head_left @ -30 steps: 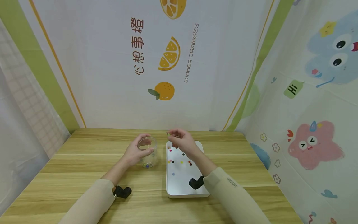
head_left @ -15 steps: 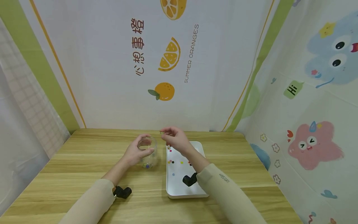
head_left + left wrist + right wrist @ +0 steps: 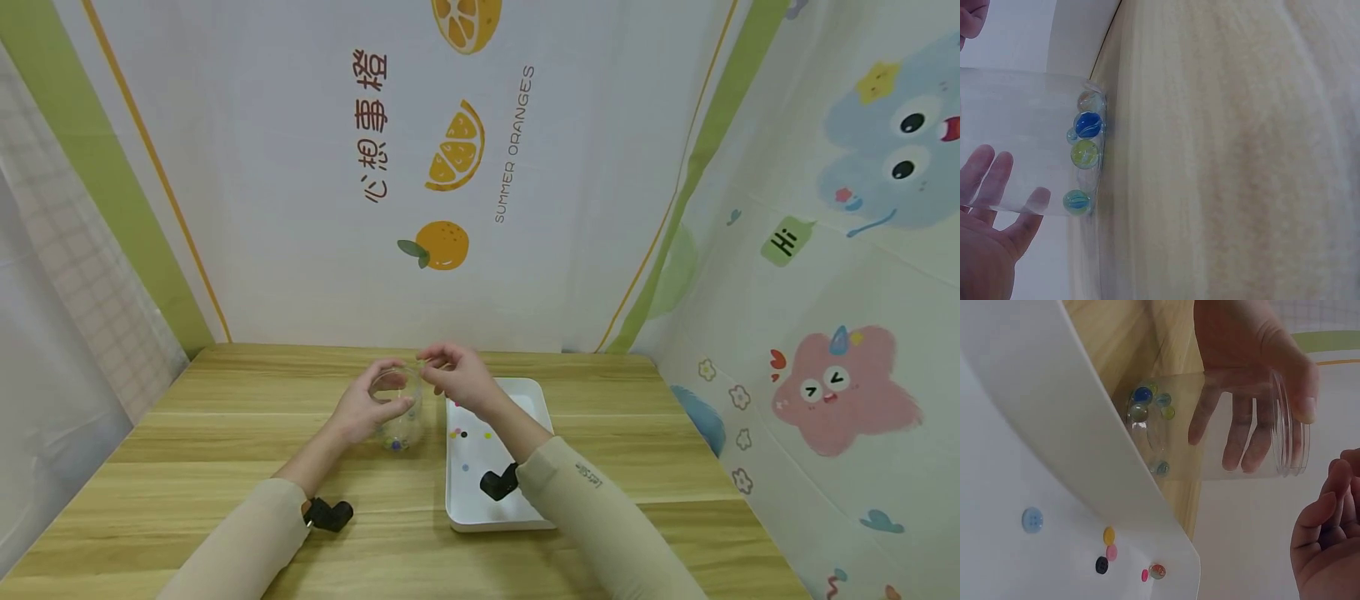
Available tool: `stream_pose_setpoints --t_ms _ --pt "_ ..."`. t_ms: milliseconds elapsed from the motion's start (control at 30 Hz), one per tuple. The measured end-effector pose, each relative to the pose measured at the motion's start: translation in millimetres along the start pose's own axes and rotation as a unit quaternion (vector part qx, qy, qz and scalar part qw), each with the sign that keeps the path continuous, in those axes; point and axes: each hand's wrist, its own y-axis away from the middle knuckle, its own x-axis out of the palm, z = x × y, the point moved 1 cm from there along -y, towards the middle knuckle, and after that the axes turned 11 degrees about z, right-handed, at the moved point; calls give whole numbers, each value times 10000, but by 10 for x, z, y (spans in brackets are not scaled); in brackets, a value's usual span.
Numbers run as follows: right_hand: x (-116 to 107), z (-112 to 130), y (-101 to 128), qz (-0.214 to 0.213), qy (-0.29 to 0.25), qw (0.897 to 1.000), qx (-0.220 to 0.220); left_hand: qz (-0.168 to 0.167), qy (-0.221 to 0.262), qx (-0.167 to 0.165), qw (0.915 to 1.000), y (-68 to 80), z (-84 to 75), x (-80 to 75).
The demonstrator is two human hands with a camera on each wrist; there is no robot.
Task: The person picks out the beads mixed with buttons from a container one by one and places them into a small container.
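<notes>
My left hand (image 3: 357,413) grips a clear plastic jar (image 3: 397,406) upright on the wooden table; its fingers wrap the wall in the left wrist view (image 3: 988,181) and the right wrist view (image 3: 1254,356). Several glass marbles (image 3: 1088,125) lie at the jar's bottom (image 3: 1142,395). My right hand (image 3: 448,377) hovers at the jar's mouth, fingers curled and pinched together (image 3: 1329,544). The small greenish marble it carried is hidden by the fingertips. To the jar's right lies a white tray (image 3: 536,400) with coloured buttons (image 3: 1107,550) and one marble (image 3: 1157,570).
Printed cloth walls close in the wooden table (image 3: 187,467) at the back and both sides. A black wrist camera mount (image 3: 330,514) sits on each forearm. The tray (image 3: 1035,425) lies close beside the jar.
My right hand has moved left from above the tray's far end to the jar's mouth, still pinched. The left hand and jar have stayed put.
</notes>
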Motion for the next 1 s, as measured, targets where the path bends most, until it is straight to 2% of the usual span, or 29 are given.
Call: stream_pose_setpoints --t_ms 667,1000 --pt "76 -11 -13 178 85 9998 -29 62 28 -68 10000 -4 -1 8" --pt "-25 -90 29 73 52 9999 104 71 50 -23 10000 -6 3 6"
